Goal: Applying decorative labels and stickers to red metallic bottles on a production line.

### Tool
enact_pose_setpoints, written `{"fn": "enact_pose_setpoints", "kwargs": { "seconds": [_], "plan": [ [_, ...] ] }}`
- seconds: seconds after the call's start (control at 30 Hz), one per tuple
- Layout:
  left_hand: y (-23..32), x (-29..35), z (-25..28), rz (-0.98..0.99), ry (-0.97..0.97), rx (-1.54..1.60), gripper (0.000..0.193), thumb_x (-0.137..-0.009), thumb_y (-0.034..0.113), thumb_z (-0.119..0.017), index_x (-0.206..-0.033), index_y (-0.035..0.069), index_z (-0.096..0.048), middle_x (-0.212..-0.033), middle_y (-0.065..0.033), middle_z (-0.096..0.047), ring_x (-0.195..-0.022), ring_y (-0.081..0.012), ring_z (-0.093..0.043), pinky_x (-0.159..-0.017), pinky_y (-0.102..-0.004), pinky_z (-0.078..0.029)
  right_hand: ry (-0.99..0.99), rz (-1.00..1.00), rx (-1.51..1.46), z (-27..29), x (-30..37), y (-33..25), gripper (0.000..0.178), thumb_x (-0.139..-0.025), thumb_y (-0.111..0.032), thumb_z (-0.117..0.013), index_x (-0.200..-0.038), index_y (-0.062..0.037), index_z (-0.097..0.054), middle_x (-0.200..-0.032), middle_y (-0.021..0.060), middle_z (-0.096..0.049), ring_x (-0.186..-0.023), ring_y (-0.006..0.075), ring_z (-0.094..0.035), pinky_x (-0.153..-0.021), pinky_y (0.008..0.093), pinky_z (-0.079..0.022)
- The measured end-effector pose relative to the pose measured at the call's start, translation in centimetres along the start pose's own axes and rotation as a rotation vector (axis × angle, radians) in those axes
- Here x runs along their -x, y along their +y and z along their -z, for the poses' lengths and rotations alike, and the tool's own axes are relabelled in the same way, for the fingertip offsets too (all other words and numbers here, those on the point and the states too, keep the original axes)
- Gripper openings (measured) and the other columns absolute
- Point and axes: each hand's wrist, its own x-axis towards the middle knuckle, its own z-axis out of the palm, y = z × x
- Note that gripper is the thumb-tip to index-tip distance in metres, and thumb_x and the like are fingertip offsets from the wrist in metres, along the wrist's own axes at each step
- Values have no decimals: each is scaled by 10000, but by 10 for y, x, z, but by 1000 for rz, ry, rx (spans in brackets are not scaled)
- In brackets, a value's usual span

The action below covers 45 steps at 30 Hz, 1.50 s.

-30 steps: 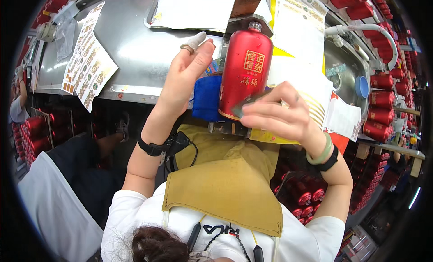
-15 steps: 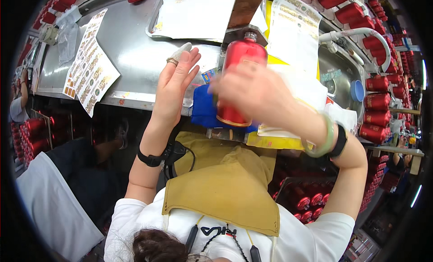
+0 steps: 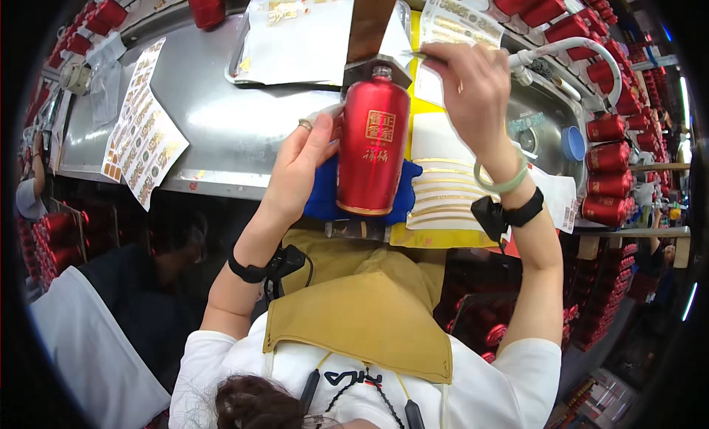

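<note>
A glossy red bottle (image 3: 373, 159) with gold markings lies with its clear neck away from me, on a bunched blue cloth (image 3: 321, 195). Against its left side rests my left hand (image 3: 297, 159), cupped along it; some fingertips are hidden behind the bottle, and one finger wears a pale cover. My right hand (image 3: 476, 85) is raised to the right of the bottle's neck. Its thumb and forefinger pinch a thin, pale, pointed thing too small to name. Below that hand, a white sheet (image 3: 443, 207) with curved gold strips lies on a yellow board (image 3: 417, 238).
A metal tray (image 3: 240, 74) with a white sheet stands behind the bottle. At left, a decal sheet (image 3: 144, 137) overhangs the bench edge. A brown post (image 3: 373, 22) rises by the bottle's neck. To the right are a sink with a blue bowl (image 3: 572, 143), a white tap (image 3: 617, 74) and several red bottles.
My right hand has gone from over the bottle to the far right, uncovering its gold markings. My left hand has come from open air to the bottle's left side.
</note>
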Motion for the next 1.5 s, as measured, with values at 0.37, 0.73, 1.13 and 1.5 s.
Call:
{"fn": "enact_pose_setpoints", "kwargs": {
  "seconds": [0.37, 0.73, 1.13, 1.5],
  "plan": [
    [-2, -3, -28, 72, -56, -102, 524, -856, 116, -801, -1289, -41, -550, -1160, -116, -684, -1022, -182, -683, -927, -341, -545, -187, -782, -884, 29, -7, -39, 391, -848, -283, -809, -1021, -23, -574, -735, 68, -523, -693, 136, -491, -644, 305, -430],
    [28, 9, -103, -532, -370, -641, 943, -607, 144, -932, -1421, -36, -493, -1275, -173, -653, -1152, -241, -656, -1012, -364, -511, -217, -649, -656, 146, 53, -32, 202, -875, -166, -781, -931, -7, -668, -885, 80, -547, -754, 194, -537, -706, 333, -449],
    [35, -40, -17, -875, 214, -718, 510, -929, -101, -577, -1425, -30, -486, -1477, -165, -529, -1374, -265, -506, -1151, -416, -401, 79, -820, 322, 249, 144, 183, 209, -954, -201, -694, -961, 4, -737, -917, 150, -613, -829, 287, -614, -758, 374, -485],
    [35, -59, 61, -694, 646, -739, 384, -1030, 8, -517, -1412, -32, -531, -1447, -134, -561, -1322, -199, -532, -1098, -333, -430, -114, -992, 755, 182, 189, 468, 267, -959, -333, -625, -1039, -112, -751, -1188, 154, -612, -1052, 411, -636, -905, 513, -510]
  ]
}}
